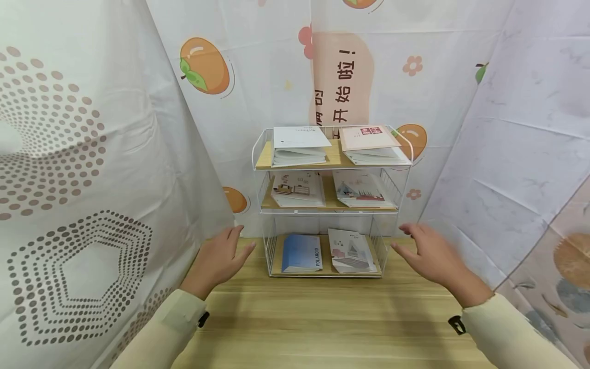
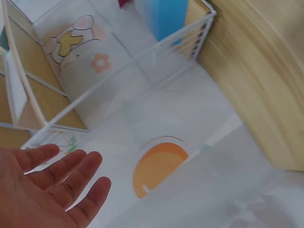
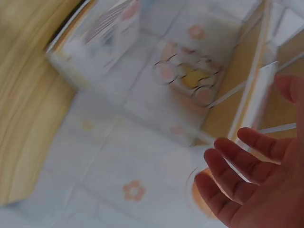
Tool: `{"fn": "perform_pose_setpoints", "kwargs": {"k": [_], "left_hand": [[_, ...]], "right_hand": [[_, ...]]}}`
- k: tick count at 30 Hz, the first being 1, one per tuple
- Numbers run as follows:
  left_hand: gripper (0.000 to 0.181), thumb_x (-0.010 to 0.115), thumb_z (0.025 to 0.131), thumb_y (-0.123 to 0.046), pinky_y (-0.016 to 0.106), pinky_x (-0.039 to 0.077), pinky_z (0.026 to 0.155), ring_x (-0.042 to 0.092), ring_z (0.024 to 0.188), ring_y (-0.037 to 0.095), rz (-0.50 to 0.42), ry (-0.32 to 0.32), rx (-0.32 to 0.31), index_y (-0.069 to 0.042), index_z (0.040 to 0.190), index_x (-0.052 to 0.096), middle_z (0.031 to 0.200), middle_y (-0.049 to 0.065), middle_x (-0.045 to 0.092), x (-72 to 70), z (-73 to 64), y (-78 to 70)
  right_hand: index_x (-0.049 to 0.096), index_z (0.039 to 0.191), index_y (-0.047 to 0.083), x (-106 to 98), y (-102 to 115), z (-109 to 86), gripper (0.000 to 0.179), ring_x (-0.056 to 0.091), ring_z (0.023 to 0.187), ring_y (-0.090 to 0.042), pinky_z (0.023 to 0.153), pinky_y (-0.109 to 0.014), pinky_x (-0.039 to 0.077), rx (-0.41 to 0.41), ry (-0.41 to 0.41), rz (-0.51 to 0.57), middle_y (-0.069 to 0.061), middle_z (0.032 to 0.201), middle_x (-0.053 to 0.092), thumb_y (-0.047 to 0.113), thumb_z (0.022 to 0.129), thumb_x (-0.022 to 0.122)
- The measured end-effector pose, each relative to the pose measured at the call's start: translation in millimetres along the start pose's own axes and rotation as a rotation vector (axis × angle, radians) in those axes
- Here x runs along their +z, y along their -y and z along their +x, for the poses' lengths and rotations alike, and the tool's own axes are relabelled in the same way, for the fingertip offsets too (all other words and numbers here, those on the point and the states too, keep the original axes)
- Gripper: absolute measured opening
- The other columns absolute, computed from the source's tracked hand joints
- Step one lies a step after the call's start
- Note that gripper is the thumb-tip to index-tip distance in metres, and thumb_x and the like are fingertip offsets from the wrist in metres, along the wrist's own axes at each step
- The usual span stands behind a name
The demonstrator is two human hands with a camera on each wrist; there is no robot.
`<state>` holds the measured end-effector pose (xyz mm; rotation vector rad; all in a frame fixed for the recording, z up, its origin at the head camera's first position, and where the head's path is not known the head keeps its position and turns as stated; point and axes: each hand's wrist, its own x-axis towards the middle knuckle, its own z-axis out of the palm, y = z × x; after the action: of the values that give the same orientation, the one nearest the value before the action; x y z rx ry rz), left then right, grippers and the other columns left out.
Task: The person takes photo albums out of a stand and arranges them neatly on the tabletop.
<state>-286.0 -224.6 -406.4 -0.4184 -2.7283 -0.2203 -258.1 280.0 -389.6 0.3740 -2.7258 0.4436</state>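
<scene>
A white wire shelf rack with three wooden tiers stands at the back of the table. My left hand is to its left with relaxed, spread fingers, holding nothing; the left wrist view also shows this hand beside the rack's wire frame. On the other side, my right hand hovers near the rack, fingers loose, slightly blurred; in the right wrist view the hand is empty. On the bottom tier lie a blue POLAROID booklet and a white illustrated booklet.
The middle tier bears two illustrated booklets. Up top are a white booklet and a cream one with red print, their pages fanned. Patterned curtains enclose the wooden table at the back and sides.
</scene>
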Motion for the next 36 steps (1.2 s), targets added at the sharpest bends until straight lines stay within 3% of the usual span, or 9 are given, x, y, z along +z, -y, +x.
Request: {"fn": "perform_pose_setpoints", "kwargs": {"k": [5, 13, 20, 28, 36], "left_hand": [[0.074, 0.029, 0.093, -0.067, 0.049, 0.051, 0.084, 0.057, 0.112, 0.028, -0.031, -0.007, -0.003, -0.013, 0.142, 0.040, 0.132, 0.009, 0.053, -11.3, 5.4, -12.5], [0.076, 0.026, 0.092, -0.070, 0.050, 0.048, 0.091, 0.051, 0.122, 0.026, -0.115, 0.014, -0.025, -0.016, 0.144, 0.039, 0.140, 0.004, 0.047, -29.3, 10.9, -28.2], [0.072, 0.031, 0.093, -0.066, 0.046, 0.051, 0.086, 0.056, 0.112, 0.022, -0.198, -0.039, 0.021, -0.012, 0.139, 0.042, 0.127, 0.003, 0.053, -50.8, 23.9, -42.3], [0.065, 0.036, 0.096, -0.060, 0.044, 0.052, 0.085, 0.058, 0.107, 0.021, -0.275, -0.072, 0.031, -0.012, 0.139, 0.043, 0.121, 0.005, 0.055, -68.1, 39.5, -52.7], [0.070, 0.034, 0.094, -0.063, 0.043, 0.052, 0.085, 0.058, 0.104, 0.021, -0.389, -0.088, 0.037, -0.011, 0.139, 0.043, 0.122, 0.008, 0.055, -80.7, 56.5, -59.8]], "right_hand": [[0.053, 0.129, 0.011, -11.8, 25.6, 11.2, 0.061, 0.058, 0.108, -0.031, 0.086, -0.052, 0.048, 0.006, 0.001, 0.141, -0.010, 0.120, 0.061, 0.059, 0.093, 0.045], [0.053, 0.129, 0.014, -22.9, 56.4, 25.7, 0.057, 0.060, 0.105, -0.025, 0.084, -0.048, 0.051, -0.011, -0.014, 0.215, -0.004, 0.117, 0.061, 0.057, 0.093, 0.046], [0.052, 0.130, 0.016, -31.4, 77.7, 40.4, 0.051, 0.062, 0.102, -0.022, 0.083, -0.047, 0.052, -0.023, -0.005, 0.273, -0.002, 0.116, 0.061, 0.051, 0.094, 0.050], [0.054, 0.130, 0.015, -36.7, 101.8, 58.2, 0.049, 0.062, 0.100, -0.021, 0.080, -0.043, 0.053, -0.047, 0.000, 0.317, -0.001, 0.112, 0.062, 0.050, 0.095, 0.049], [0.054, 0.131, 0.020, -44.7, 119.5, 73.9, 0.048, 0.059, 0.102, -0.017, 0.080, -0.038, 0.053, 0.010, 0.015, 0.504, 0.002, 0.116, 0.061, 0.051, 0.094, 0.051]]}}
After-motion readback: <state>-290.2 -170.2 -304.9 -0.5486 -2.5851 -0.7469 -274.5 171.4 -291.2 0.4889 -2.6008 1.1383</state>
